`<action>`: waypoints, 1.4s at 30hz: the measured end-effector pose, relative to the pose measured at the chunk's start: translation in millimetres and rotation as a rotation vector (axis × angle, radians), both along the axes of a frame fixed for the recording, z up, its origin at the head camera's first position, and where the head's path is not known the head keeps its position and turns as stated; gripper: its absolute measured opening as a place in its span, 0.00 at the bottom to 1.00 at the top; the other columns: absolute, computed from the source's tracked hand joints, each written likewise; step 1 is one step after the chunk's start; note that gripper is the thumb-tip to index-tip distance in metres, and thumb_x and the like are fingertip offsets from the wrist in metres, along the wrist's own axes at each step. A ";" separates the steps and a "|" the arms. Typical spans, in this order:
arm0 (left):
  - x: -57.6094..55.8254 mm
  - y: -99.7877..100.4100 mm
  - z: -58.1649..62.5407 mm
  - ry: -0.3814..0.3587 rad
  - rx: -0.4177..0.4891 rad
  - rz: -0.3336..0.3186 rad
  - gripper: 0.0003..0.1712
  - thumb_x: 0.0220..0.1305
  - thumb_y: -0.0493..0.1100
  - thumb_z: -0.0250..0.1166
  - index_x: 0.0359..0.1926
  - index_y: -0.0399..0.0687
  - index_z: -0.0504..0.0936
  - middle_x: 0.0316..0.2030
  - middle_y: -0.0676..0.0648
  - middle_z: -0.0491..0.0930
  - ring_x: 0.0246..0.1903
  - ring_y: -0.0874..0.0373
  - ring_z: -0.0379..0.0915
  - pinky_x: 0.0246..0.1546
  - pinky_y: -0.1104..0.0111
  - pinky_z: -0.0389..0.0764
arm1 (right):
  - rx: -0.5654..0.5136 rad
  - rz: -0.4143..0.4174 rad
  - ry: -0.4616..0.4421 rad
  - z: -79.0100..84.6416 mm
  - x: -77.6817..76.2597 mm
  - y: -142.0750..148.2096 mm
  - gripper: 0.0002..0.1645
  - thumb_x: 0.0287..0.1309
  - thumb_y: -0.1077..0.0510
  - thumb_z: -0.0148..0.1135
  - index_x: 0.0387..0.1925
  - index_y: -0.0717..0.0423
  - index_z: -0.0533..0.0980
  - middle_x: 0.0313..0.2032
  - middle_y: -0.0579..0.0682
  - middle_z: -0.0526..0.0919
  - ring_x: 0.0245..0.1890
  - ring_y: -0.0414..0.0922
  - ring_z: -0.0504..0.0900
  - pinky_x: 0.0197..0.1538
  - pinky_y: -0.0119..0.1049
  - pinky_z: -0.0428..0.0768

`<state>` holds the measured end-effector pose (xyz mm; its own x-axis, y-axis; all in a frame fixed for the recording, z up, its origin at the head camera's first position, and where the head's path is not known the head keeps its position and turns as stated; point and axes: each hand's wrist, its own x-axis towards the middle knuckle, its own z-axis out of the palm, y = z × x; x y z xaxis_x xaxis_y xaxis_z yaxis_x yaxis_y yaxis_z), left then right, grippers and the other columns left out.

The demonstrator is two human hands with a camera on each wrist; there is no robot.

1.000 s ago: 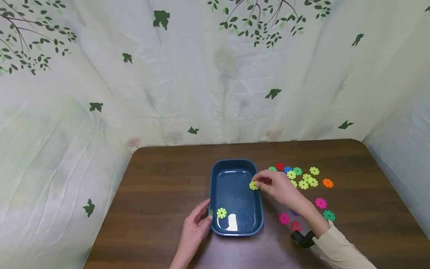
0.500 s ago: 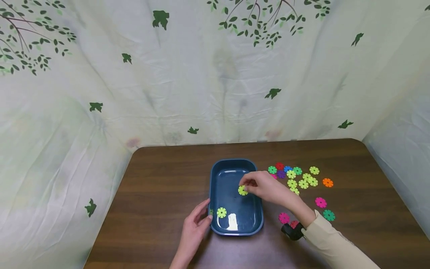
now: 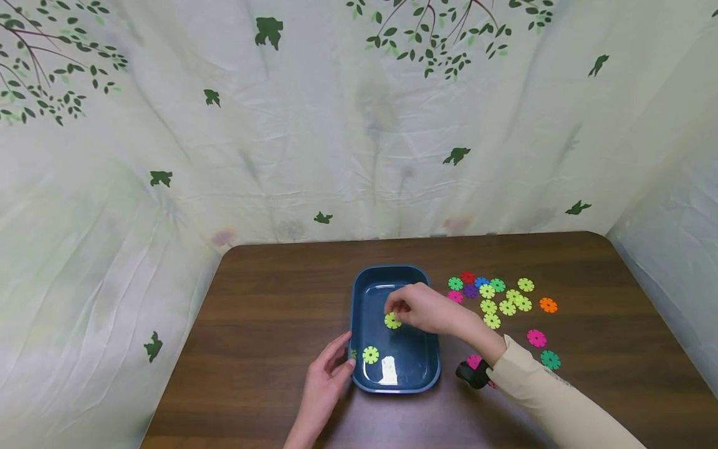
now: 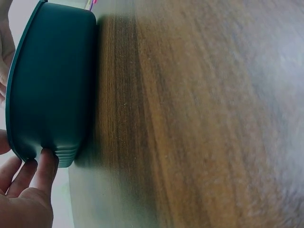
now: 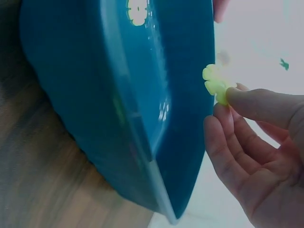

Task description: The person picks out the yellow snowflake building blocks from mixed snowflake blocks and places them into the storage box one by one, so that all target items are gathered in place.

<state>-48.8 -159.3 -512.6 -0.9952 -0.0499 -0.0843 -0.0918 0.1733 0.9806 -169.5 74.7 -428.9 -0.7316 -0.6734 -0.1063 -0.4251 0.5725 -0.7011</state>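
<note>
A deep blue rectangular tray (image 3: 412, 358) stands on the table. At its near left side my left hand (image 3: 326, 377) grips the wall, thumb at the rim and fingers (image 4: 45, 166) against the outside. My right hand (image 3: 429, 308) is over the tray, pinching a yellow-green flower-shaped plastic disc (image 3: 392, 321) between thumb and fingertips; in the right wrist view the disc (image 5: 217, 84) shows above the rim. Another yellow-green flower disc (image 3: 370, 355) lies on the tray floor at the near left.
Right of the tray, several yellow-green discs (image 3: 507, 307) lie in a loose cluster with red, green, blue, purple and pink ones. An orange disc (image 3: 548, 305), a pink disc (image 3: 536, 338) and a green disc (image 3: 550, 360) lie further right. A cloth (image 3: 392, 125) hangs behind the table.
My right hand has carried the yellow-green disc leftward from the tray's right rim to over its middle. The left hand and tray have stayed put.
</note>
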 end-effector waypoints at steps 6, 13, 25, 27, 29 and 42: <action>0.6 0.1 0.2 -0.007 -0.001 0.001 0.26 0.64 0.33 0.65 0.63 0.49 0.77 0.64 0.44 0.72 0.60 0.45 0.71 0.56 0.64 0.76 | 0.026 0.036 0.012 1.8 -3.3 -10.1 0.08 0.60 0.63 0.67 0.41 0.50 0.84 0.31 0.40 0.81 0.30 0.40 0.76 0.35 0.29 0.80; -0.1 0.1 0.2 0.002 0.007 -0.005 0.26 0.64 0.33 0.65 0.63 0.49 0.77 0.63 0.43 0.72 0.59 0.45 0.72 0.55 0.65 0.77 | 0.013 0.067 -0.016 -1.9 -10.5 -21.2 0.08 0.61 0.64 0.66 0.41 0.50 0.84 0.32 0.40 0.82 0.32 0.40 0.77 0.37 0.29 0.81; -0.1 -0.2 0.5 0.000 0.021 -0.010 0.27 0.64 0.33 0.64 0.64 0.49 0.76 0.64 0.43 0.72 0.59 0.45 0.72 0.55 0.66 0.77 | -0.056 0.117 -0.100 -20.6 -28.2 -33.6 0.09 0.59 0.67 0.65 0.42 0.58 0.84 0.34 0.47 0.84 0.32 0.41 0.78 0.38 0.32 0.81; 0.2 -0.3 1.1 -0.010 0.017 -0.009 0.26 0.65 0.34 0.64 0.64 0.50 0.76 0.64 0.43 0.71 0.60 0.45 0.71 0.55 0.65 0.76 | -0.047 0.108 -0.111 -24.8 -31.0 -35.6 0.09 0.60 0.66 0.65 0.42 0.58 0.84 0.34 0.48 0.84 0.31 0.41 0.78 0.38 0.32 0.81; 0.4 -0.4 1.3 -0.012 0.019 -0.009 0.26 0.65 0.34 0.64 0.64 0.50 0.76 0.64 0.43 0.71 0.60 0.45 0.71 0.55 0.65 0.76 | -0.040 0.098 -0.128 -28.6 -33.5 -38.1 0.09 0.60 0.66 0.65 0.42 0.58 0.84 0.34 0.48 0.84 0.31 0.41 0.78 0.38 0.32 0.81; -0.5 -1.0 -1.5 0.000 0.024 -0.012 0.27 0.64 0.33 0.64 0.64 0.47 0.76 0.63 0.42 0.72 0.59 0.45 0.72 0.54 0.65 0.77 | 0.020 0.059 -0.208 -44.9 -37.3 -53.7 0.07 0.59 0.68 0.65 0.37 0.55 0.84 0.30 0.46 0.82 0.28 0.41 0.78 0.35 0.32 0.82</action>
